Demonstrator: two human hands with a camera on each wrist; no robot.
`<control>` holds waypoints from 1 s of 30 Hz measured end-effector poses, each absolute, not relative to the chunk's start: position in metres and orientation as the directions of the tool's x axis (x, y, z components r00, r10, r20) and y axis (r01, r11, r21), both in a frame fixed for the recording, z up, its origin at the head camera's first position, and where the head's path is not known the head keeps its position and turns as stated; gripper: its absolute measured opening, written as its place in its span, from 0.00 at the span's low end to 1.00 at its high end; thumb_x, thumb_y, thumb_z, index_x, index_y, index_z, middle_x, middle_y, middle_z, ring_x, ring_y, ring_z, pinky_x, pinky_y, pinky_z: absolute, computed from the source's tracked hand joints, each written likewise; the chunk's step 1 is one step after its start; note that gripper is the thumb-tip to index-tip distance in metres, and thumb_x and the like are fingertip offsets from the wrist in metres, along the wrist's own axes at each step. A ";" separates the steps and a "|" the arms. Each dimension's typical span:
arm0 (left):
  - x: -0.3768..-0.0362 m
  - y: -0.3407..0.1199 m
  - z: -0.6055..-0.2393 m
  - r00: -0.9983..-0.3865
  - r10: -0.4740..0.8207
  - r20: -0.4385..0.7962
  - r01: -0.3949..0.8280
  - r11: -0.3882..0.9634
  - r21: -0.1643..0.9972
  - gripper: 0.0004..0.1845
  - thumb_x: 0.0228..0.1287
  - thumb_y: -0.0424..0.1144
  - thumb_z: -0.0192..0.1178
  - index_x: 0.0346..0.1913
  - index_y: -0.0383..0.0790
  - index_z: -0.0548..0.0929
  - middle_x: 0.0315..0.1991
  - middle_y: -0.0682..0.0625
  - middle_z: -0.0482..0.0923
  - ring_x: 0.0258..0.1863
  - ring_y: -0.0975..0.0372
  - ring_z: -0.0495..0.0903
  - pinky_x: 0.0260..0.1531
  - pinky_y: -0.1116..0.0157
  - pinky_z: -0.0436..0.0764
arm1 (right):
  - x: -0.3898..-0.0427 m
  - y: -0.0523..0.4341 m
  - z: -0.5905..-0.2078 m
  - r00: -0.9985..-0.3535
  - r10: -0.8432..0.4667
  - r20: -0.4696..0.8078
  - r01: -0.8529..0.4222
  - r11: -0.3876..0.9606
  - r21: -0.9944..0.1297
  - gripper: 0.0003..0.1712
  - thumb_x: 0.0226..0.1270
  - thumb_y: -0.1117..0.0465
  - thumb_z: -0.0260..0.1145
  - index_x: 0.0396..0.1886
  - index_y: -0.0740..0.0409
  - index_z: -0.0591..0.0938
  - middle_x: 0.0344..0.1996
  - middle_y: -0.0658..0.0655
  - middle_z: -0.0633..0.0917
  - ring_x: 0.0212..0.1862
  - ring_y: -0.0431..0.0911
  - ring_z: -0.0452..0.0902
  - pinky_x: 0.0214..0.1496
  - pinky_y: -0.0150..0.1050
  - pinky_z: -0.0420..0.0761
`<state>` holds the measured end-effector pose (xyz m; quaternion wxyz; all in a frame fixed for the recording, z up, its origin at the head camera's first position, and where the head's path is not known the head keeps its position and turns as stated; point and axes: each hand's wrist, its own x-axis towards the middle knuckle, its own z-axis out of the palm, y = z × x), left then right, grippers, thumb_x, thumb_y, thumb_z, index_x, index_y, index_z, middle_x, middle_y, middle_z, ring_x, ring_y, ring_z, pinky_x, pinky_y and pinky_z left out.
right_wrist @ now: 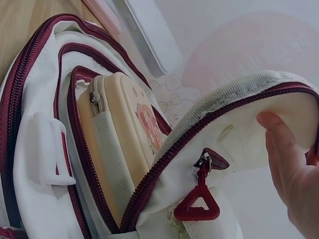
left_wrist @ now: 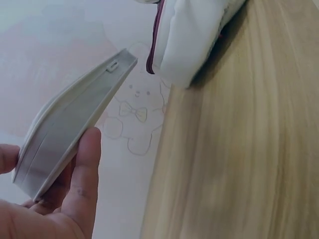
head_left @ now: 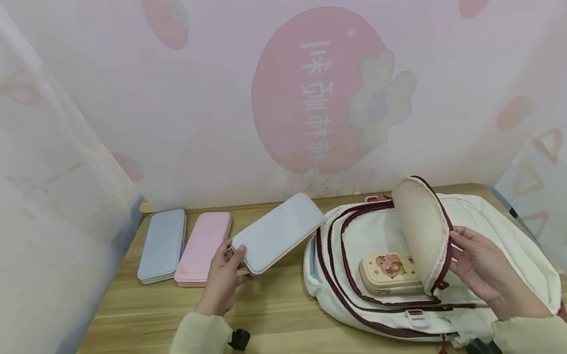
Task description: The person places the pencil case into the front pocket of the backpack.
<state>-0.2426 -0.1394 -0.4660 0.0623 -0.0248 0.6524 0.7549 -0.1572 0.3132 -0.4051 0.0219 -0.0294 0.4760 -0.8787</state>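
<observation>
My left hand grips one end of a flat white pencil case, thumb on top and fingers beneath. Tilted, the case hangs above the table, its far end close to the backpack's left side; its side and small clasp show in the left wrist view. With my right hand I pinch the maroon-zipped edge of the front pocket flap of a white backpack, folding it back to the right. Inside the pocket lies a cream zipped pencil case with a pink-red print, partly hidden by the flap.
A light blue case and a pink case lie side by side on the wooden table at the left. Printed curtains enclose the back and sides. A red triangular zipper pull dangles from the flap.
</observation>
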 end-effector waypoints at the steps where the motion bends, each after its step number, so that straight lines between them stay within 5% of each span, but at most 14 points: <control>1: -0.243 -0.138 -0.465 -0.990 0.067 -0.121 -0.130 -0.140 0.982 0.26 0.85 0.36 0.45 0.77 0.32 0.56 0.65 0.34 0.68 0.45 0.59 0.79 0.39 0.60 0.86 | -0.157 0.313 -0.405 -0.997 -0.067 0.032 0.010 -0.544 -0.839 0.14 0.86 0.67 0.47 0.43 0.60 0.79 0.42 0.54 0.83 0.43 0.42 0.82 0.41 0.36 0.85; 30: -0.259 -0.098 -0.451 -0.946 0.263 -0.187 -0.230 -0.145 0.962 0.20 0.83 0.37 0.49 0.70 0.33 0.64 0.47 0.45 0.76 0.38 0.59 0.80 0.36 0.59 0.84 | -0.156 0.317 -0.406 -0.996 -0.062 0.060 -0.018 -0.531 -0.847 0.15 0.86 0.67 0.46 0.43 0.60 0.80 0.41 0.54 0.84 0.42 0.42 0.83 0.40 0.36 0.85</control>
